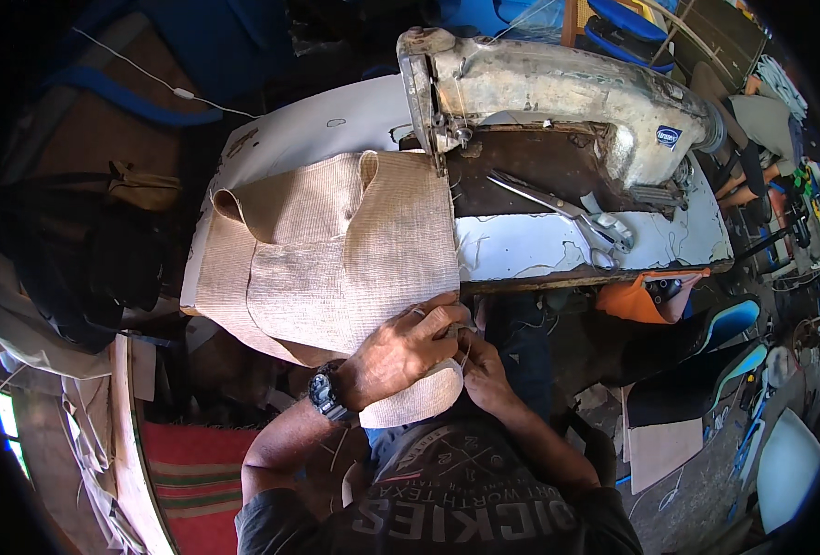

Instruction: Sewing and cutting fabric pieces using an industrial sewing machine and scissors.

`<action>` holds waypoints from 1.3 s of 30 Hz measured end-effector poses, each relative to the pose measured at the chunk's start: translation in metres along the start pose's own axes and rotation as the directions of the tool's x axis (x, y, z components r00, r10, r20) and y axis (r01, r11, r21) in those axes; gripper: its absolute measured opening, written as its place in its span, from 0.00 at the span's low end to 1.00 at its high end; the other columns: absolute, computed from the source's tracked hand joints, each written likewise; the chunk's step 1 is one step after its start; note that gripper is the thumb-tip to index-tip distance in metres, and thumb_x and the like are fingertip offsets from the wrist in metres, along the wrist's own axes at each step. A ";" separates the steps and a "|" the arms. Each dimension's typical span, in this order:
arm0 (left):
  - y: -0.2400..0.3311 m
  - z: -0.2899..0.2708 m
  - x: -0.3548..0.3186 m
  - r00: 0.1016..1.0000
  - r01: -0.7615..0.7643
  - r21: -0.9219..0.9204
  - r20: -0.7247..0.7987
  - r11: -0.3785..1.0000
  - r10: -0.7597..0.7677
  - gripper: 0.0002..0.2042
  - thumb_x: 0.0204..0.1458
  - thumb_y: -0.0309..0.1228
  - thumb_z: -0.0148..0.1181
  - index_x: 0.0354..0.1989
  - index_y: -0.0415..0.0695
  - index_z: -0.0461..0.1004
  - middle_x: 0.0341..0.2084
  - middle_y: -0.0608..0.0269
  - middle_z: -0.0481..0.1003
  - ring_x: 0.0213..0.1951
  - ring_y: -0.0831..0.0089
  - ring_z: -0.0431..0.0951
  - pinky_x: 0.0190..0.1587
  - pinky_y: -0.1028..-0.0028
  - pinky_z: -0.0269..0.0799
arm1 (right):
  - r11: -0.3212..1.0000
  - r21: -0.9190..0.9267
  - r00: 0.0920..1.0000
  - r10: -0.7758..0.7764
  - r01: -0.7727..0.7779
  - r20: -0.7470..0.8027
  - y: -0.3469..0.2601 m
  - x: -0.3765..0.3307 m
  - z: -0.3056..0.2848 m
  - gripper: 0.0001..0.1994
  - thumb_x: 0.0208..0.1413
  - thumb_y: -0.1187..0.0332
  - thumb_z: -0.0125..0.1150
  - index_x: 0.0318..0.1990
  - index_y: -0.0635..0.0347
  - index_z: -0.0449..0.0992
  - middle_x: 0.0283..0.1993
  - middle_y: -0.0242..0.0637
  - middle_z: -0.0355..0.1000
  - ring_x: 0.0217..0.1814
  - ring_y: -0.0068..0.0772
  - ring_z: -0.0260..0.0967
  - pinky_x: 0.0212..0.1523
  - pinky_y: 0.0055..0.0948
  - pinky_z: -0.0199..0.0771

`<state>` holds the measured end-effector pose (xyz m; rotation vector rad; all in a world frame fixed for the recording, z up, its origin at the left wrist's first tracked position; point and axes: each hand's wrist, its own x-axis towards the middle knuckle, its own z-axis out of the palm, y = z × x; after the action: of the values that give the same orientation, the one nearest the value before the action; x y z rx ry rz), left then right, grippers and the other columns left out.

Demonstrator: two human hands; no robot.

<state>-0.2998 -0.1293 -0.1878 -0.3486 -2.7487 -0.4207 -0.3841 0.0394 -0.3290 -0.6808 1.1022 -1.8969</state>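
Observation:
A beige woven fabric piece (373,250) lies over the left part of a white sewing table (289,125), its left and upper parts curled. Its right edge runs up to the needle area of a worn sewing machine (539,88). My left hand (405,347), with a dark watch at the wrist, is closed on the fabric's right edge near the table front. Close beside it, my right hand (484,370) has its fingers pinched at the same edge. What exactly sits between the right fingertips is hidden. A strip of the fabric hangs below my left hand toward my lap.
Metal scissors (558,208) lie on the table right of the fabric. An orange pouch (650,294) hangs at the table's front edge. Dark curved panels with blue edges (706,342) stand at the right. A striped red cloth (192,472) is at the lower left.

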 end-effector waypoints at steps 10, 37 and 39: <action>-0.010 0.007 -0.004 0.995 -0.087 0.024 0.046 0.996 0.086 0.07 0.48 0.23 0.71 0.36 0.43 0.82 0.59 0.63 0.77 0.67 0.55 0.76 0.57 0.64 0.86 | 0.980 -0.199 1.000 -0.002 -0.003 -0.027 -0.020 -0.025 0.011 0.11 0.71 0.80 0.54 0.57 0.63 0.73 0.51 0.33 0.76 0.52 0.23 0.74 0.54 0.28 0.75; -0.217 -0.071 -0.128 0.725 0.687 0.200 -0.246 0.699 -0.643 0.28 0.72 0.46 0.58 0.74 0.42 0.70 0.76 0.41 0.65 0.78 0.43 0.61 0.80 0.50 0.53 | -0.095 -0.828 0.749 -0.380 0.552 0.543 -0.118 0.080 -0.018 0.13 0.55 0.79 0.72 0.48 0.68 0.87 0.58 0.41 0.84 0.60 0.43 0.79 0.61 0.43 0.81; -0.219 -0.069 -0.133 0.709 0.705 0.176 -0.217 0.687 -0.671 0.29 0.73 0.47 0.57 0.75 0.43 0.70 0.77 0.41 0.63 0.79 0.43 0.59 0.81 0.49 0.51 | -0.082 -0.832 0.758 -0.370 0.549 0.537 -0.118 0.081 -0.017 0.12 0.55 0.79 0.72 0.48 0.68 0.86 0.59 0.41 0.83 0.60 0.44 0.79 0.61 0.43 0.81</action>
<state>-0.2219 -0.3797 -0.2279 0.7960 -2.6521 -0.2468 -0.4840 0.0105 -0.2287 -2.2265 2.2781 -1.1769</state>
